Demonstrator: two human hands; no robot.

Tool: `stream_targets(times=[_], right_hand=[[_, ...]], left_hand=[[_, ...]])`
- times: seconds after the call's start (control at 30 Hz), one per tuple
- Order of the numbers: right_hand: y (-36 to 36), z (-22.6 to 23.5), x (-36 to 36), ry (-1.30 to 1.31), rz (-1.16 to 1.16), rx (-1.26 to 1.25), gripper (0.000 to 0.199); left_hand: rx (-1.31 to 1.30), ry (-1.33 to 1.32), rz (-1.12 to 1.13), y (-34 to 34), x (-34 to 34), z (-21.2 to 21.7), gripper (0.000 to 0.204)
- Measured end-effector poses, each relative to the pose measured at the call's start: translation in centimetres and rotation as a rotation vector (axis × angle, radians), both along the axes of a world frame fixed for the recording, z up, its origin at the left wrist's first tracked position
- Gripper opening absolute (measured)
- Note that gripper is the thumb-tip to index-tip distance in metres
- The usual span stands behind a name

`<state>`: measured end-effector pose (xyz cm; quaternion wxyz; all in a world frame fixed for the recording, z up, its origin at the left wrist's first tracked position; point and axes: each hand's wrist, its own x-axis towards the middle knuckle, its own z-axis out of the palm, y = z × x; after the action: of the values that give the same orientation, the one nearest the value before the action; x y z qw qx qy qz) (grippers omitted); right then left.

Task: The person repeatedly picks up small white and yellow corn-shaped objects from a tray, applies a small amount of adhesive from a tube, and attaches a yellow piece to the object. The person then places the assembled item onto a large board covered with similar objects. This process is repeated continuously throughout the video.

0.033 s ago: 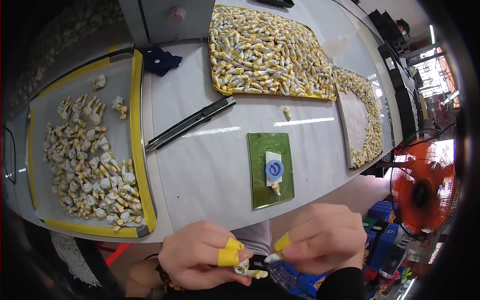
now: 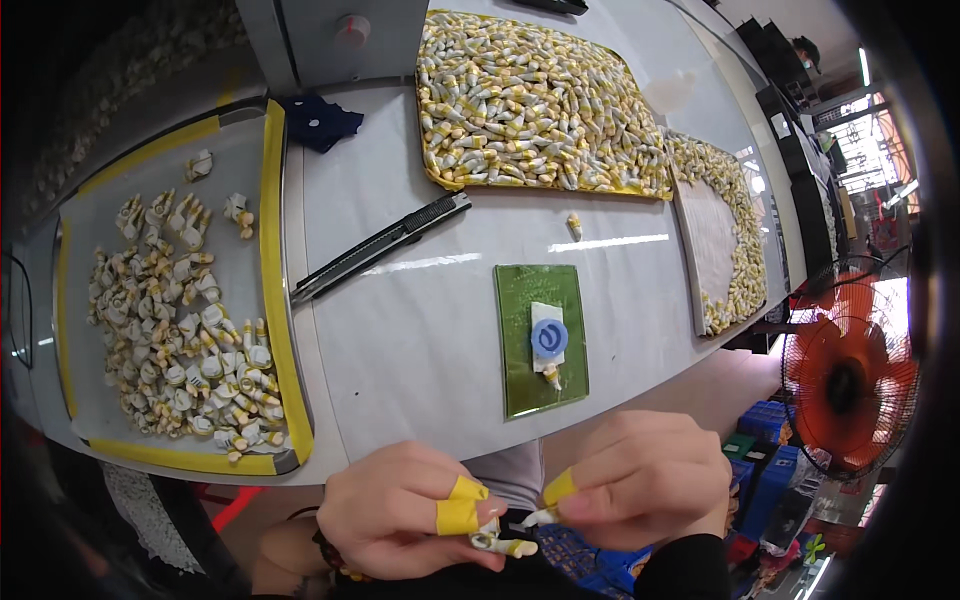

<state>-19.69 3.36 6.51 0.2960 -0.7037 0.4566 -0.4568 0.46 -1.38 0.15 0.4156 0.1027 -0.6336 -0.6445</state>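
At the lower edge, my left hand (image 2: 405,510) is closed, with yellow tape round its fingers. It pinches a small white figurine body (image 2: 486,541) from which a cream limb with a yellow band (image 2: 517,548) sticks out. My right hand (image 2: 640,480), with tape on a fingertip, is closed on a small white piece (image 2: 540,518) just right of the body. Whether the two pieces touch, I cannot tell. Beyond the hands, a green glass plate (image 2: 515,390) carries a white pad, a round blue piece (image 2: 549,339) and a small limb piece (image 2: 552,377).
On the left, a yellow-taped tray (image 2: 273,230) holds several white figurine parts. A black utility knife (image 2: 385,245) lies beside it. Farther back stands a tray heaped with small limb pieces (image 2: 540,110); another part-filled tray (image 2: 690,250) is at right. An orange fan (image 2: 845,380) stands beyond the table.
My right hand has shifted slightly left, bringing its white piece closer to the body in my left hand. The left hand has barely moved.
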Motion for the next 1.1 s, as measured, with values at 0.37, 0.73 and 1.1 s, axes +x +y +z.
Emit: stream_targets(times=[0.37, 0.73, 1.1], right_hand=[[0.0, 0.2, 0.0, 0.094, 0.146, 0.036, 0.017], [-0.3, 0.4, 0.2, 0.116, 0.195, 0.008, 0.018], [0.1, -1.1, 1.2, 0.099, 0.005, -0.132, 0.017]], left_hand=[[-0.109, -0.053, 0.202, 1.5, -0.6, 0.2, 0.034], [-0.218, -0.136, 0.06, 0.4, -0.1, 1.3, 0.031], [-0.199, -0.188, 0.226, 0.8, -0.4, 0.5, 0.043]])
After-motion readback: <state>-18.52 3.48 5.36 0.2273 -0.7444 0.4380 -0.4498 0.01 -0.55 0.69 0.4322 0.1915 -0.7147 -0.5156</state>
